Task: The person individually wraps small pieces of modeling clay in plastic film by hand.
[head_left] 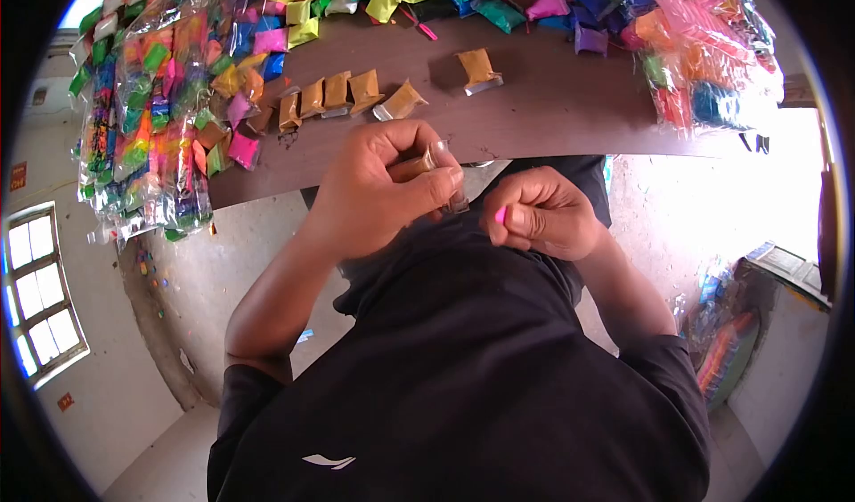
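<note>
My left hand (378,186) is closed on a small clear plastic packet (438,156) with something brown in it, held just over the table's near edge. Beside it, my right hand (552,217) pinches a small bright pink piece (500,215); most of that piece is hidden by the fingers, so its kind does not show. The hands are apart. Beyond them, a brown packet (401,101) lies tilted, and another brown packet (478,69) lies farther right. Several similar brown packets (337,92) stand in a row on the left.
Across the back of the brown table (570,92) lie many coloured packets (499,8). Large clear bags of colourful packets (147,119) pile up on the left, with more bags (708,48) on the right. A thin pink stick (428,32) lies near the back.
</note>
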`<state>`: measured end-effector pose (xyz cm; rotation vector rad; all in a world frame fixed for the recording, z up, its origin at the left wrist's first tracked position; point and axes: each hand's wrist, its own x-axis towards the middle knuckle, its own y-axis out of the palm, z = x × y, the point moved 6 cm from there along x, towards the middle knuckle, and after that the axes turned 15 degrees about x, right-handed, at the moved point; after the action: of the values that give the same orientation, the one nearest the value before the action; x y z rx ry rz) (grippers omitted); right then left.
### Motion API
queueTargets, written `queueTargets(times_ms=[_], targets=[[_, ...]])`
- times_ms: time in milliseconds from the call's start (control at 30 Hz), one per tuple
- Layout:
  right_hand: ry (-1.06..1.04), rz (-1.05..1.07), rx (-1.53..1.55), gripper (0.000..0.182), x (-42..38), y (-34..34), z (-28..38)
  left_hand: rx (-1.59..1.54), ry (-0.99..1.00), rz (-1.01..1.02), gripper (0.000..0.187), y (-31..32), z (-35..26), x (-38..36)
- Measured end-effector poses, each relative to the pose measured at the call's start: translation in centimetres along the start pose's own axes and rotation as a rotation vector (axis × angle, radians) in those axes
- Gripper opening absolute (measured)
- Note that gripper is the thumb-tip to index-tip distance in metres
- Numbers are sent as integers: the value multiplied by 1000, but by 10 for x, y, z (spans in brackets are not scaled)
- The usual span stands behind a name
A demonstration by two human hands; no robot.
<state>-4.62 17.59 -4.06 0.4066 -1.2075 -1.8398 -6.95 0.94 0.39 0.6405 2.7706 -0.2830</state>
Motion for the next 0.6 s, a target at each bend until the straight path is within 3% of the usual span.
queueTargets(times_ms=[67,100,167,333,600], targets=[[-64,-337,-75,17,-7,-13,3,19,28,-42,9,-2,-3,-4],[-62,-337,-75,17,-5,-6,2,35,32,-53,8,-2,-5,-5],[-229,-470,-360,11,-2,5,13,50,35,-59,8,-1,-4,-6],[-174,-537,-456,11,-2,3,9,236,114,-77,7,-2,-5,-6],[-185,-572,-548,11,-2,0,7,210,67,-101,8,1,-1,-5]])
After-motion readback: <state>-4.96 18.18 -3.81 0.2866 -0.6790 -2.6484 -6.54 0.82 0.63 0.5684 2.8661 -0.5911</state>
